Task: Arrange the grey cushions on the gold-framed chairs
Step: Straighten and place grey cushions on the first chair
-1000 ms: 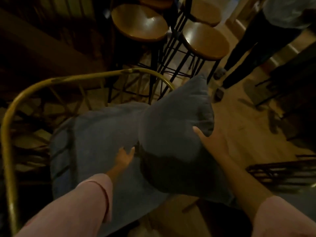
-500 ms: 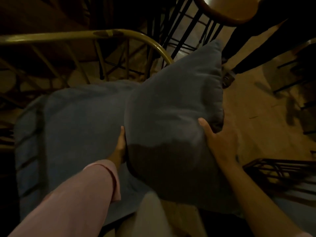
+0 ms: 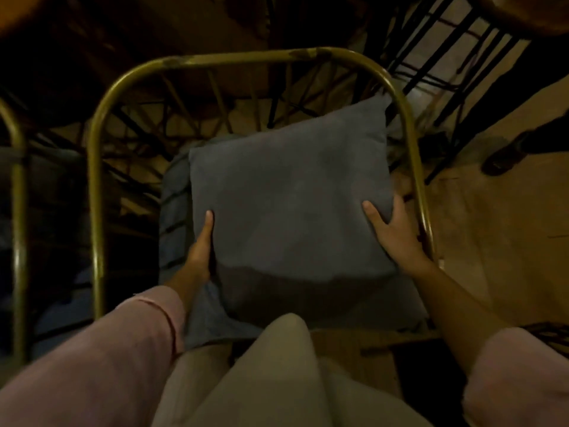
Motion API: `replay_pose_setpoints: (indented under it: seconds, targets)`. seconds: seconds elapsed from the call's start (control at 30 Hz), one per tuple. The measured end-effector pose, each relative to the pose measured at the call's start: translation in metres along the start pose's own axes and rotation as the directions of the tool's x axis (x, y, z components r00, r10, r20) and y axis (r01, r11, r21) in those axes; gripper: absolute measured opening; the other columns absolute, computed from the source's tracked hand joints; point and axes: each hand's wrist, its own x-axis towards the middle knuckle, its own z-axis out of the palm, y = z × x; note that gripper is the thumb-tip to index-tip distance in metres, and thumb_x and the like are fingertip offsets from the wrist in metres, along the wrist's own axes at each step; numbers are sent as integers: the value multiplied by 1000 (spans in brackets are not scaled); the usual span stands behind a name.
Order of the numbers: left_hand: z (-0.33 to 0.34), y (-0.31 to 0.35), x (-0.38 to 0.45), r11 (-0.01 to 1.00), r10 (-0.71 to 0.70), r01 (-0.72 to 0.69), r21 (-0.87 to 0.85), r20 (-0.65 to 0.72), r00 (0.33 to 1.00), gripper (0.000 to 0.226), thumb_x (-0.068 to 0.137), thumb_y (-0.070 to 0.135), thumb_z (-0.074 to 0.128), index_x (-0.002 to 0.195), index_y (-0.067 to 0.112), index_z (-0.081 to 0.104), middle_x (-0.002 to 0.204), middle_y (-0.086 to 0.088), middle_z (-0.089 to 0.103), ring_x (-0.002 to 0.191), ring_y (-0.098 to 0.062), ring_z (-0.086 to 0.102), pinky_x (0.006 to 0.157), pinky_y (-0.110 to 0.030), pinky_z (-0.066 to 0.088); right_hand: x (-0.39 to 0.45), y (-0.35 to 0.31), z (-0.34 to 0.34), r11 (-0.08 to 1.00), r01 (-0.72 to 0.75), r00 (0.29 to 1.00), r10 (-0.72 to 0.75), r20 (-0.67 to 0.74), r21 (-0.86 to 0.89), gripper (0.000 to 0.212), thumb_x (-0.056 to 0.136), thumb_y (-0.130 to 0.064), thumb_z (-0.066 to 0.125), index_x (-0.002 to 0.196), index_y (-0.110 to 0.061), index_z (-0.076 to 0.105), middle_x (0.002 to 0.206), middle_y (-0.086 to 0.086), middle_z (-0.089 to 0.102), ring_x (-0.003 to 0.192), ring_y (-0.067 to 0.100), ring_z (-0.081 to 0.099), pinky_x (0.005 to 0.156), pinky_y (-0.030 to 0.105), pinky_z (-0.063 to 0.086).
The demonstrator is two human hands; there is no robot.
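A square grey cushion [image 3: 289, 195] leans toward the curved back of a gold-framed chair [image 3: 240, 57], lying over a flat grey seat pad [image 3: 175, 195] whose left edge shows. My left hand [image 3: 201, 251] grips the cushion's left edge, thumb on top. My right hand [image 3: 395, 232] holds the right edge, thumb spread over the fabric, close to the chair's right frame tube. The cushion's lower part is in shadow.
A second gold frame [image 3: 17, 186] with a grey pad stands at the far left. Black-legged stools [image 3: 455, 50] crowd the upper right. A dark shoe [image 3: 517, 149] rests on the wooden floor [image 3: 492, 241] at the right. My light trousers [image 3: 277, 380] fill the bottom.
The cushion has swung from standing edge-on at the chair's right side to lying square on the seat. Both hands moved with it, and my view shifted left over the chair.
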Motion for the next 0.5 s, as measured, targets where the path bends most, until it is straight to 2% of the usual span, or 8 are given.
replay_pose_setpoints:
  seconds: [0.1, 0.2, 0.3, 0.4, 0.5]
  targets:
    - [-41, -2, 1, 999, -1, 6, 33, -142, 990, 120, 44, 85, 74, 139, 16, 53, 137, -4, 60, 118, -30, 61, 109, -49, 45, -7, 10, 30, 994, -100, 988, 94, 121, 49, 104, 70, -74, 69, 154, -24, 33, 154, -1, 47, 139, 21, 46, 116, 48, 40]
    - [-55, -8, -9, 990, 45, -17, 140, -197, 979, 113, 56, 81, 72, 145, 15, 46, 144, -9, 53, 129, -34, 52, 112, -53, 41, -7, 29, 52, 986, -166, 972, 163, 169, 5, 128, 49, -85, 72, 154, -23, 33, 156, 0, 45, 141, 24, 45, 115, 48, 41]
    - [-63, -19, -16, 982, 66, -30, 188, -187, 980, 99, 68, 72, 71, 144, 14, 47, 143, -4, 53, 129, -28, 51, 114, -50, 39, -8, 46, 69, 973, -229, 945, 230, 232, -31, 129, 52, -74, 78, 158, -25, 23, 161, -1, 36, 145, 23, 39, 117, 45, 37]
    - [-67, -38, -13, 963, 114, -81, 259, -113, 987, 116, 43, 79, 80, 141, 22, 52, 141, -1, 58, 127, -24, 56, 111, -47, 43, -7, 65, 87, 948, -267, 904, 308, 295, -172, 145, 46, -81, 78, 160, -32, 5, 167, -1, 21, 151, 27, 27, 122, 49, 31]
    - [-73, -59, 7, 874, 213, -106, 474, -180, 960, 119, 39, 86, 75, 143, 37, 45, 143, -2, 56, 133, -29, 51, 111, -50, 42, -7, 77, 103, 870, -253, 884, 386, 264, -424, 137, 64, -74, 75, 159, -31, -14, 170, 5, -4, 155, 35, 8, 125, 53, 17]
